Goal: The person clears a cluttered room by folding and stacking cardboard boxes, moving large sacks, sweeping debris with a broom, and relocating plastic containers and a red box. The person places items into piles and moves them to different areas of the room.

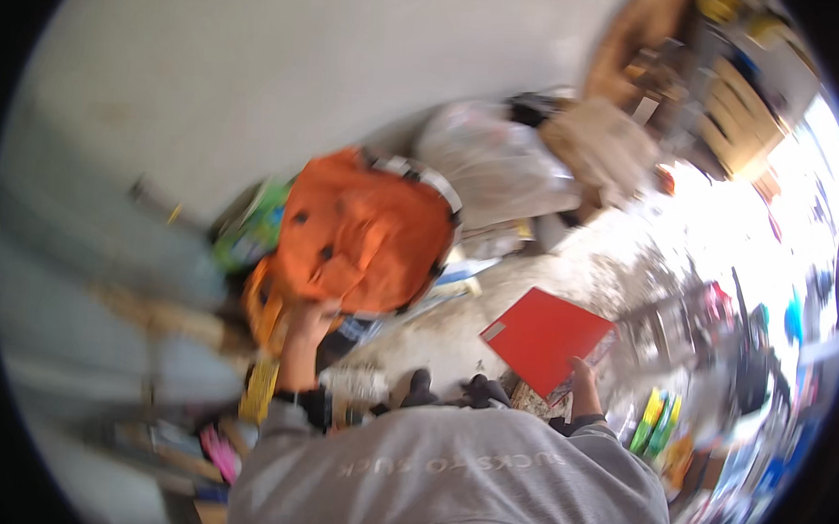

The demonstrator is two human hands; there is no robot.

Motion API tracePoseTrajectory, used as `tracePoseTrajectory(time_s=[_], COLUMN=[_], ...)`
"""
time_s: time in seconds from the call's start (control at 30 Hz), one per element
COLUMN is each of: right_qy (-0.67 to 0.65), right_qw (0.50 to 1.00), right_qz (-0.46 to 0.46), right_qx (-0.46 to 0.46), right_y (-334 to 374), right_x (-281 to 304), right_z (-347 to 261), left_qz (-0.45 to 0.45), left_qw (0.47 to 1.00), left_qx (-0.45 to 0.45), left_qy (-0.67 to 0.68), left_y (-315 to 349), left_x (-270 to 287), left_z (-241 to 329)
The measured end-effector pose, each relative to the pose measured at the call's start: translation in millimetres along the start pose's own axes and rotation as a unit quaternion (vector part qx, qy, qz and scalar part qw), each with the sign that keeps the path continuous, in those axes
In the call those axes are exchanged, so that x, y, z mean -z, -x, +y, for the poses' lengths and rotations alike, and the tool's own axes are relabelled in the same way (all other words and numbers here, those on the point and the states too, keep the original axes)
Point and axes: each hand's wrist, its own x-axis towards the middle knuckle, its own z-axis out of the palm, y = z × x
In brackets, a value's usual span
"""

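My left hand (312, 325) is closed on the lower edge of a rounded orange fabric item (369, 236), perhaps a bag, with a black-and-white rim and a few dark spots. Its exact kind is hard to tell in the blur. In my right hand (583, 380) is a flat red rectangular folder or board (547, 335), gripped by its near right corner and tilted over the floor. A small pale label sits at its left corner. The fingers beneath the red sheet are hidden.
Beyond the orange item, a stuffed clear plastic bag (494, 167) and a brown sack (600, 148) lean along the wall. A green package (253, 225) lies left of it. Clutter crowds the right side, near yellow-green packs (658, 422). A wooden drawer unit (739, 121) stands far right.
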Motion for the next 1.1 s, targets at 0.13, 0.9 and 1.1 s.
tracePoseTrajectory(time_s=[0.13,0.9,1.1], right_qy=[0.093,-0.486,-0.425], right_qw=[0.958,0.874,0.902], right_qz=[0.266,-0.001,0.072], right_qx=[-0.062,0.015,-0.001], right_y=[-23,-280,-397], right_x=[56,218,227], right_z=[8,-315,-477], left_qz=[-0.126,-0.3,-0.275], left_qw=[0.988,0.878,0.883], left_qx=[0.08,0.362,0.378], left_qy=[-0.045,-0.091,-0.041], left_y=[-63,-326,-404], left_x=[-102,-726,-865], left_z=[-34,-339,-402])
